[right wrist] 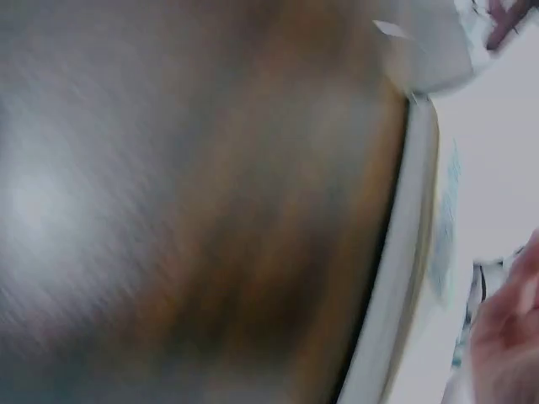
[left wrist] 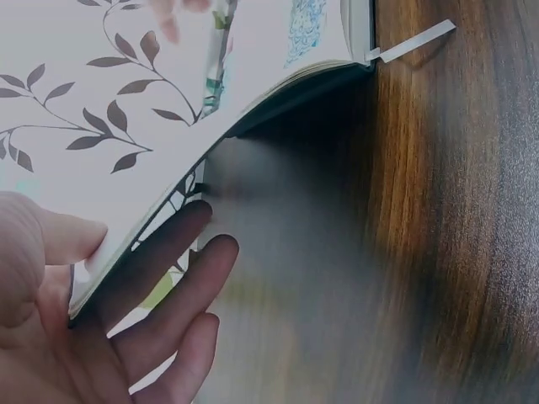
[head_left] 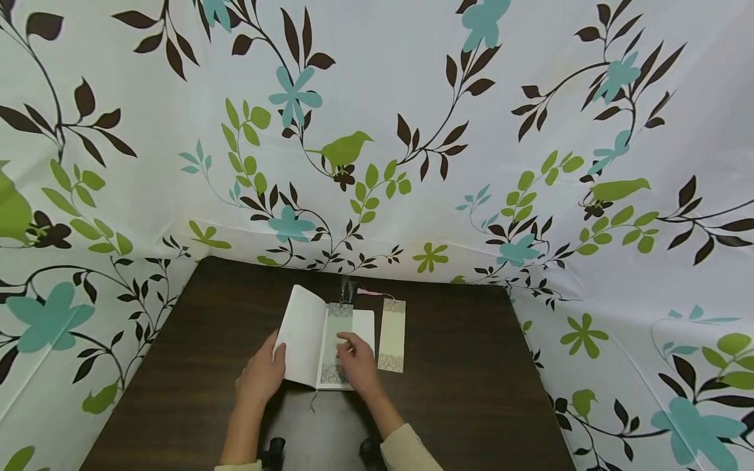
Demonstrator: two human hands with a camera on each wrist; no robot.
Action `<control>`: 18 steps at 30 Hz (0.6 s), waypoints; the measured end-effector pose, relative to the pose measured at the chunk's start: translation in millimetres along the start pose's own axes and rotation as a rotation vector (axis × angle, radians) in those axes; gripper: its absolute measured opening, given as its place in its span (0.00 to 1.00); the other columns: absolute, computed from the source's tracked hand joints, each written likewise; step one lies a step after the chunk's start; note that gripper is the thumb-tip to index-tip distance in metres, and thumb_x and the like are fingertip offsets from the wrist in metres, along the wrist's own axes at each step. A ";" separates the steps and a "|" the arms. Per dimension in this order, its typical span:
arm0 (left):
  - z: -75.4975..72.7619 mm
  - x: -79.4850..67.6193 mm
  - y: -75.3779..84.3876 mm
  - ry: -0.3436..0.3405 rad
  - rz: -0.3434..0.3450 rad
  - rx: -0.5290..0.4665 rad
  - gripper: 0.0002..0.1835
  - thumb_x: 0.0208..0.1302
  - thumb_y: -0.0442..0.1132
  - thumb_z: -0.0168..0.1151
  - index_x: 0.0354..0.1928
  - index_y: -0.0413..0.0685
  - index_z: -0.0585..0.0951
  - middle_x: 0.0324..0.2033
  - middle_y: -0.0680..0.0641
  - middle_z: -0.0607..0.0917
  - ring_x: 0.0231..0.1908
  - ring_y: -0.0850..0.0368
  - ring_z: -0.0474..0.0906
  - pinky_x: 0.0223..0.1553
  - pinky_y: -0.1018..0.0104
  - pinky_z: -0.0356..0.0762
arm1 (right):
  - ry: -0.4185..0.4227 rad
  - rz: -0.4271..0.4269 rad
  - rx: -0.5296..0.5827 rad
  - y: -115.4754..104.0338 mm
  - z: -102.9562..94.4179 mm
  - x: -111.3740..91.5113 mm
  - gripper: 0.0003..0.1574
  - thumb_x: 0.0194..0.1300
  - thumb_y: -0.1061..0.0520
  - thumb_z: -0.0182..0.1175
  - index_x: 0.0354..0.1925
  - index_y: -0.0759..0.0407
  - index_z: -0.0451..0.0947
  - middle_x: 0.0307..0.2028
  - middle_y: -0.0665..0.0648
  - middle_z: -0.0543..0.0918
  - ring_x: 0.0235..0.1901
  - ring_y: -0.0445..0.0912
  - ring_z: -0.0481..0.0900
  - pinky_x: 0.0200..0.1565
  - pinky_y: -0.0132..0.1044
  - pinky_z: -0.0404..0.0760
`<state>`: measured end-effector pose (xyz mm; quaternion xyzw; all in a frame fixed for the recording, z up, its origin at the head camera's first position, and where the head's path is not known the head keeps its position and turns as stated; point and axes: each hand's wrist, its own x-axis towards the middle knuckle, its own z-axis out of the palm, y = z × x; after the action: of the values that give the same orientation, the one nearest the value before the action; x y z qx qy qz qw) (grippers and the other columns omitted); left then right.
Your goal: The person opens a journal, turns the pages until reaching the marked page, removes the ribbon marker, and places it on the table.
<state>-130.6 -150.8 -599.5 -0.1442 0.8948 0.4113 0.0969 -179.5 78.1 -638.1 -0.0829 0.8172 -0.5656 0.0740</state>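
Observation:
A notebook (head_left: 303, 337) lies spread on the dark table, its left side lifted. My left hand (head_left: 260, 371) grips that raised side, thumb on the page and fingers behind the cover, as the left wrist view shows. On the right page rests a pale green bookmark (head_left: 340, 320) with a dark speckled lower end and a dark tassel (head_left: 349, 290). Over it is my right hand (head_left: 358, 366), fingers loosely bent; whether they touch the bookmark I cannot tell. The right wrist view is blurred, with the hand (right wrist: 505, 337) partly cut off.
Right of the notebook lies a cream bookmark (head_left: 392, 333) with a pink tassel (head_left: 370, 292). A thin ribbon (left wrist: 417, 40) hangs from the notebook's lower edge. Patterned cloth (head_left: 412, 216) with leaves and birds stands behind and beside the table (head_left: 465, 373).

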 end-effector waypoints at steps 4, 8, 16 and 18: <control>-0.1 1.0 4.5 -0.014 0.011 -0.011 0.34 0.88 0.57 0.36 0.87 0.55 0.54 0.79 0.32 0.67 0.70 0.17 0.69 0.61 0.14 0.63 | 0.139 0.148 -0.087 8.4 -15.3 12.3 0.26 0.80 0.53 0.61 0.68 0.63 0.80 0.41 0.57 0.87 0.33 0.41 0.80 0.35 0.39 0.78; -3.9 -1.0 7.1 -0.007 0.023 -0.023 0.33 0.88 0.54 0.39 0.87 0.55 0.57 0.79 0.31 0.68 0.69 0.17 0.70 0.59 0.14 0.65 | 0.159 0.204 -0.191 12.4 -17.0 16.4 0.26 0.76 0.52 0.65 0.63 0.66 0.82 0.43 0.56 0.85 0.37 0.43 0.79 0.38 0.41 0.78; -5.7 -1.4 8.8 -0.002 0.030 -0.028 0.31 0.87 0.53 0.41 0.86 0.56 0.60 0.78 0.32 0.69 0.70 0.18 0.70 0.59 0.14 0.66 | 0.195 0.136 -0.424 11.9 0.1 11.8 0.34 0.71 0.43 0.69 0.58 0.71 0.82 0.46 0.61 0.79 0.41 0.53 0.77 0.44 0.55 0.75; -5.5 -0.7 9.0 -0.005 0.024 -0.033 0.32 0.87 0.53 0.40 0.86 0.56 0.60 0.78 0.32 0.69 0.70 0.18 0.69 0.60 0.14 0.65 | 0.228 0.107 -0.467 12.4 5.7 11.7 0.36 0.71 0.43 0.67 0.65 0.67 0.81 0.50 0.64 0.81 0.50 0.58 0.81 0.50 0.63 0.75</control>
<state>-133.3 -149.3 -589.4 -0.1341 0.8892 0.4276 0.0920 -190.3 74.6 -652.0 0.0097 0.9318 -0.3627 -0.0097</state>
